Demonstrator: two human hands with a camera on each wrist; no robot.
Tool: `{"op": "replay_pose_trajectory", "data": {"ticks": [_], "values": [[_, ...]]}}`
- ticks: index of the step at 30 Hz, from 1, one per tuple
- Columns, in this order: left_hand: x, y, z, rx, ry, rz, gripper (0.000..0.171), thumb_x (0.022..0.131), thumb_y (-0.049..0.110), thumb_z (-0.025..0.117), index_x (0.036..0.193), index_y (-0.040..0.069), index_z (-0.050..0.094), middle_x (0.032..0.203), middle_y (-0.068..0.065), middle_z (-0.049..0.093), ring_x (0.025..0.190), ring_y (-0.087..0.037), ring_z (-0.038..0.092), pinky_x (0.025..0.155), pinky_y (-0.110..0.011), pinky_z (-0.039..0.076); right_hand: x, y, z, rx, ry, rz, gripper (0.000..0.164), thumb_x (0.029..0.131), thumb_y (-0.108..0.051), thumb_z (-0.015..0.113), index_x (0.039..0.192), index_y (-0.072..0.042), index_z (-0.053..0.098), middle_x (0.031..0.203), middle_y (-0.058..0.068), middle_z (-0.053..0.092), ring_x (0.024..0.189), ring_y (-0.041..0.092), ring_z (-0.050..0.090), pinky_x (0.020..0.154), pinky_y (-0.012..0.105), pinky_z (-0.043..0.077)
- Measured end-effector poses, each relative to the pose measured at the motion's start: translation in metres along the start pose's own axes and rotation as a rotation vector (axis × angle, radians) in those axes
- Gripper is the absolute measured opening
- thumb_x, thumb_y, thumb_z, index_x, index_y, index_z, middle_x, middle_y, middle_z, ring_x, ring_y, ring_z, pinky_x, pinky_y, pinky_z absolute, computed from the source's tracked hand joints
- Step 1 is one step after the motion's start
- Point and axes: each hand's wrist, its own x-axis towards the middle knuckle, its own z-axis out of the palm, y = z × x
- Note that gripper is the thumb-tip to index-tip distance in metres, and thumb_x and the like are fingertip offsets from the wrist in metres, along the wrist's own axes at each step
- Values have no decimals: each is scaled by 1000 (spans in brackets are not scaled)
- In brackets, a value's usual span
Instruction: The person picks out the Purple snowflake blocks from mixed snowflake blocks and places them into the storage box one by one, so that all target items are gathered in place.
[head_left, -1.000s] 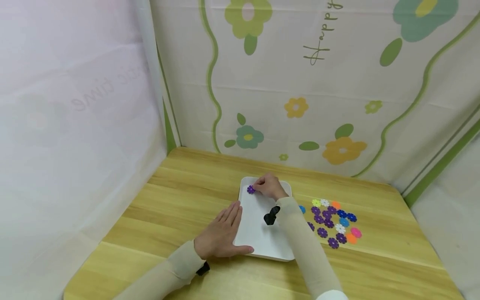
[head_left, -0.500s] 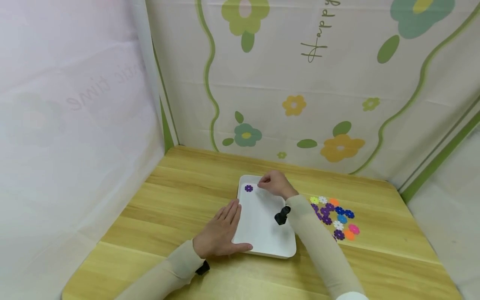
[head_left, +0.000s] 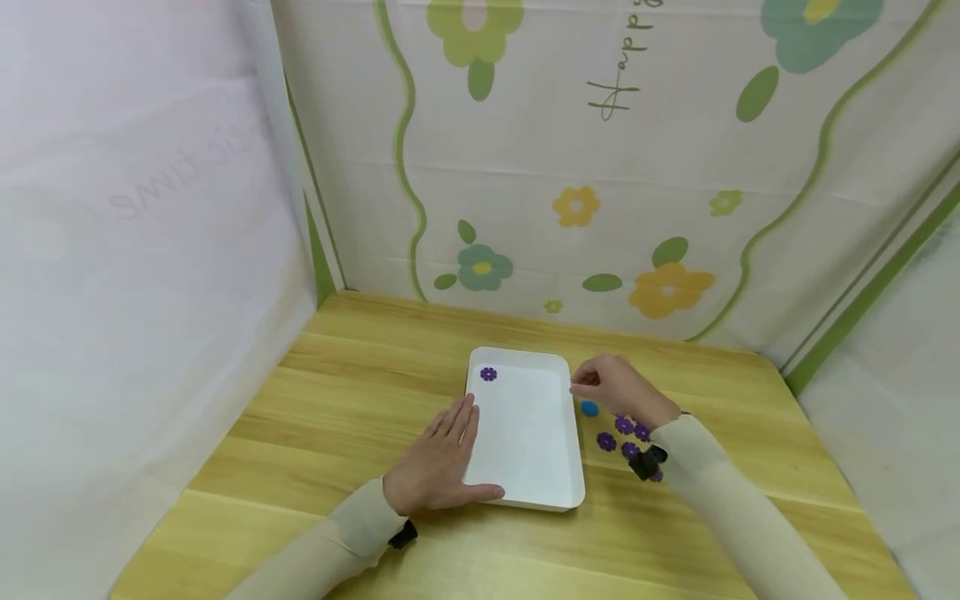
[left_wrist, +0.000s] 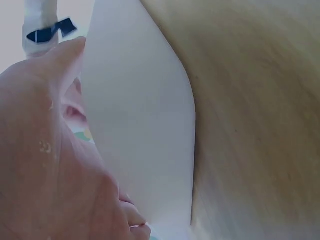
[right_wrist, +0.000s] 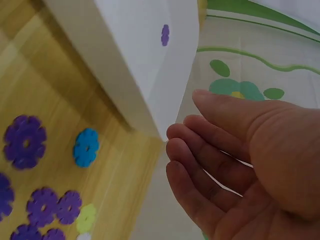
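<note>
A white rectangular tray [head_left: 525, 442] lies on the wooden table, with one purple flower-shaped plastic disc [head_left: 488, 374] flat in its far left corner. My left hand [head_left: 433, 468] rests along the tray's near left corner, fingers straight and thumb spread over the front rim. Just past the tray's right rim hovers my right hand [head_left: 617, 387]; its fingers are loosely bent and nothing shows between thumb and fingertips in the right wrist view. A blue disc [head_left: 590, 408] and several purple discs [right_wrist: 25, 142] lie below that hand, some of them hidden by the wrist in the head view.
A yellow disc [right_wrist: 86, 218] and the edge of a white disc [right_wrist: 84, 236] show among the purple ones. Fabric walls printed with flowers [head_left: 671, 290] enclose the table [head_left: 360, 375] at the back and both sides.
My right hand has let go of the purple disc in the tray and moved right, out past the tray's rim toward the loose discs. The left hand stays on the tray.
</note>
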Motion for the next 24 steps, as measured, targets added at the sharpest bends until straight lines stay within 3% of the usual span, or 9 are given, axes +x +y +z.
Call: {"op": "replay_pose_trajectory", "data": {"ticks": [4, 10, 17, 24], "values": [[0, -1, 1, -11, 3, -4, 120, 93, 82, 51, 165, -8, 20, 176, -26, 11, 165, -40, 15, 132, -53, 24, -25, 18, 1, -46, 1, -21, 26, 102, -20, 72, 117, 1, 77, 103, 8, 78, 90, 14, 71, 82, 36, 62], [1, -3, 4, -20, 7, -15, 121, 92, 84, 51, 165, -9, 20, 176, -27, 12, 165, -40, 14, 132, -54, 24, -55, 43, 15, -120, 23, -44, 25, 98, -14, 76, 118, 0, 77, 105, 7, 79, 87, 10, 70, 75, 27, 61], [-1, -3, 4, -20, 10, -21, 123, 92, 85, 50, 165, -9, 19, 175, -28, 12, 165, -40, 14, 132, -55, 24, -72, 58, 32, -154, 89, -49, 30, 95, -15, 80, 122, -2, 76, 116, 13, 79, 102, 26, 76, 87, 44, 64], [0, -3, 6, -27, 8, -19, 122, 92, 84, 50, 164, -9, 20, 175, -28, 13, 165, -41, 15, 132, -54, 25, -77, 67, 45, -192, 158, -43, 33, 94, -18, 81, 124, -5, 76, 116, 8, 79, 103, 25, 74, 89, 46, 63]]}}
